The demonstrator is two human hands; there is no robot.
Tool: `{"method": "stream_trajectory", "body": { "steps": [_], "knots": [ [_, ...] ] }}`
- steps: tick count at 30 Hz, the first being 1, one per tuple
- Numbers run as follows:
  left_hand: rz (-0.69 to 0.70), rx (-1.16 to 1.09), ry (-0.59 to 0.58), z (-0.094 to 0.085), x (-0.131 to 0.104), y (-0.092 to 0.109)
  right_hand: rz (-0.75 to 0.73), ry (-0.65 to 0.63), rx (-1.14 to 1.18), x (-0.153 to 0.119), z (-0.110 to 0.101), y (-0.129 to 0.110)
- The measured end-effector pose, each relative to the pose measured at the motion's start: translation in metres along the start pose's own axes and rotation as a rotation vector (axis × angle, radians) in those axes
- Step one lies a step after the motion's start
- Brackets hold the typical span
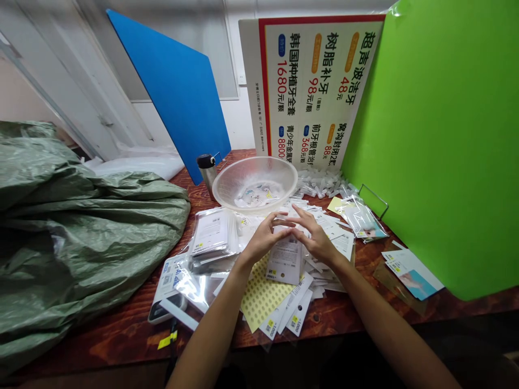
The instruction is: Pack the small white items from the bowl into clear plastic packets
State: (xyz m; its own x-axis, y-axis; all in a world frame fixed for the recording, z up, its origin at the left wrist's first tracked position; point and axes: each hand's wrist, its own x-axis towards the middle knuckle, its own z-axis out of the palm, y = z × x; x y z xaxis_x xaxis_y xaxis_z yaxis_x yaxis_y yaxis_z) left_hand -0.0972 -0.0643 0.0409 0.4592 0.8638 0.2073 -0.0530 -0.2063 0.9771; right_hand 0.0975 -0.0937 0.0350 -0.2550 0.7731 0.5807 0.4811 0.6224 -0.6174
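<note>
Left hand point(261, 237) and right hand point(314, 237), frame centre, pinch the packet point(286, 259) top edge with fingertips: light, thin, slippery film; grip by edges

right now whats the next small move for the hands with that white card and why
Probably pinch the white card firmly with both hands. The left hand and right hand meet at its top edge with fingers spread, and it hangs above the yellow sheet, seemingly only lightly held.

Both forearms bare, no sleeves, left hand point(263, 237) ringless.
</note>
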Motion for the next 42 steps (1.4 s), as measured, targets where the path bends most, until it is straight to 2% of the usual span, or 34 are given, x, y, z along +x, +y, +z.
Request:
{"method": "stream_trajectory", "body": {
  "steps": [3,5,9,15,20,23,25,28,31,34,37,40,42],
  "knots": [
    [-0.011,-0.034,0.042,-0.001,-0.001,0.004,0.015,0.208,-0.051,0.0,-0.002,0.0],
    [-0.005,-0.024,0.073,-0.002,-0.001,0.006,-0.01,0.265,-0.085,-0.001,0.0,0.0],
    [0.025,0.009,0.1,-0.002,-0.001,0.006,-0.061,0.201,-0.066,-0.003,0.008,-0.001],
    [0.063,0.009,0.103,0.0,0.0,0.005,-0.068,0.308,-0.234,-0.001,0.006,0.001],
    [0.116,0.022,0.138,0.0,-0.001,0.009,-0.141,0.246,-0.267,-0.001,0.003,-0.004],
    [0.115,0.049,0.146,0.001,-0.001,0.009,-0.159,0.117,-0.226,-0.002,0.002,-0.008],
    [0.124,0.061,0.16,0.002,0.0,0.008,-0.146,0.083,-0.195,-0.003,0.002,-0.008],
    [0.169,0.008,0.221,0.003,0.001,0.008,-0.105,0.17,-0.138,-0.003,0.004,-0.004],
    [0.247,-0.089,0.273,0.002,0.0,0.01,0.002,0.223,0.068,-0.004,0.009,-0.001],
    [0.316,-0.14,0.247,0.004,-0.004,0.014,0.074,0.185,0.256,-0.005,0.013,-0.001],
    [0.358,-0.15,0.219,0.006,-0.006,0.013,0.063,0.219,0.296,-0.007,0.014,-0.001],
    [0.363,-0.155,0.205,0.007,-0.003,0.005,0.084,0.28,0.346,-0.007,0.017,0.001],
    [0.316,-0.123,0.181,0.005,0.001,-0.006,0.121,0.31,0.363,-0.007,0.02,0.004]
  ]
}}
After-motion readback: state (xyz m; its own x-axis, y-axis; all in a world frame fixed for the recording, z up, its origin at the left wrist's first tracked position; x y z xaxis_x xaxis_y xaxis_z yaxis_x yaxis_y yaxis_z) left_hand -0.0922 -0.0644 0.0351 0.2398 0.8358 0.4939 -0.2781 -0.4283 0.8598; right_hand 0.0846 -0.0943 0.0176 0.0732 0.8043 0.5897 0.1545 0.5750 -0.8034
